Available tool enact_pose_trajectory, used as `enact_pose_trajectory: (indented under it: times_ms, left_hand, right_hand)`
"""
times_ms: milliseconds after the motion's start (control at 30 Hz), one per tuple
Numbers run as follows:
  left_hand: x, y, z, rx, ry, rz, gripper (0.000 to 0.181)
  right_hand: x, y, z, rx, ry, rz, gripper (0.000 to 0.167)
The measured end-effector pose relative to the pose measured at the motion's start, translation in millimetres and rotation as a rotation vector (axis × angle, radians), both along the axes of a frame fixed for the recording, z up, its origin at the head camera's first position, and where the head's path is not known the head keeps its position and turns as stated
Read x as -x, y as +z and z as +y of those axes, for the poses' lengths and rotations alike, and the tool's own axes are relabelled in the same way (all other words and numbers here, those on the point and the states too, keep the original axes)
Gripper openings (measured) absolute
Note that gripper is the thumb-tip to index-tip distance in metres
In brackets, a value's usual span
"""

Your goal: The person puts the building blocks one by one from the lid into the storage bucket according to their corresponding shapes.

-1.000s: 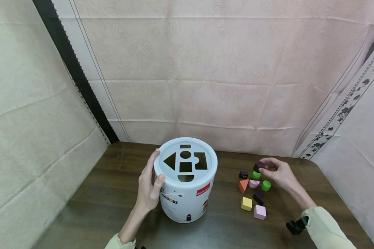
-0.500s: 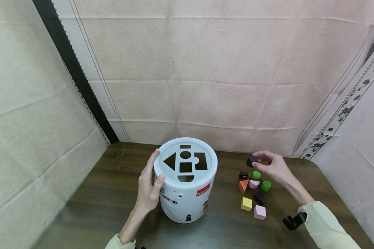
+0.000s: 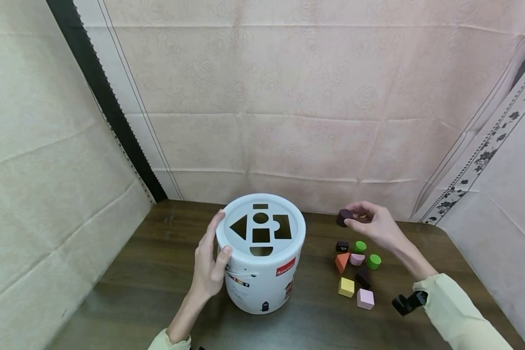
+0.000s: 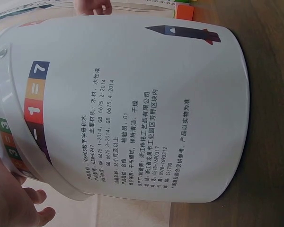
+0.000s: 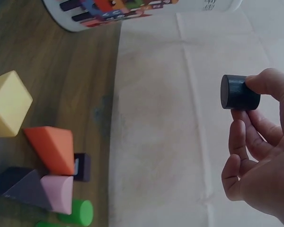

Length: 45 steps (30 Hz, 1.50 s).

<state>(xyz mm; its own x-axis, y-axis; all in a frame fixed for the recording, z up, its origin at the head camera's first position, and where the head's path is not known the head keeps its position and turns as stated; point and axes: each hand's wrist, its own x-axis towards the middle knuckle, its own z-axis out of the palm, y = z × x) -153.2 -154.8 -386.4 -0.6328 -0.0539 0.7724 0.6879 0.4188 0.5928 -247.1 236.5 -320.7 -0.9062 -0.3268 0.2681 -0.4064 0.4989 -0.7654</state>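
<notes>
A white bucket [image 3: 262,282] with a shape-cut lid [image 3: 240,248] stands on the table. My left hand [image 3: 210,267] rests against its left side, fingertips at the lid's rim and thumb on the near edge; in the left wrist view this hand [image 4: 14,198] lies by the rim. My right hand [image 3: 376,226] pinches a dark cylinder [image 3: 343,218] between thumb and fingers, above the table's back edge, right of the bucket. In the right wrist view the dark cylinder [image 5: 239,92] is clear of everything but the right hand [image 5: 270,165].
Right of the bucket lie a yellow block [image 3: 346,287], a pink block [image 3: 365,299], an orange wedge [image 3: 341,262], a pink half-round [image 3: 356,259], green cylinders [image 3: 374,261] and dark blocks [image 3: 363,278]. A pale cloth [image 3: 288,121] hangs behind the table.
My right hand has lifted the dark cylinder away from the other blocks and moved left and toward the back. The left hand and the bucket have not moved.
</notes>
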Motion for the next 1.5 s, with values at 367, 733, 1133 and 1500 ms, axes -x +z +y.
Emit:
enact_pose_trajectory:
  times_ms: [367, 733, 1133, 1500]
  left_hand:
    - [0.0, 0.4, -0.2, 0.000, -0.004, 0.009, 0.070]
    - [0.2, 1.5, 0.2, -0.005, -0.003, 0.024, 0.071]
    - [0.2, 0.4, -0.5, -0.003, -0.005, 0.026, 0.070]
    - [-0.3, 1.1, 0.2, -0.008, -0.012, 0.029, 0.069]
  right_hand:
    - [-1.0, 21.7, -24.2, 0.020, 0.050, 0.023, 0.030]
    - [-4.3, 37.2, -49.7, 0.012, 0.096, 0.069, 0.028]
    - [-4.8, 47.0, -73.5, 0.025, 0.169, 0.109, 0.027]
    - [-5.6, 49.3, -94.4, 0.040, 0.208, 0.117, 0.028]
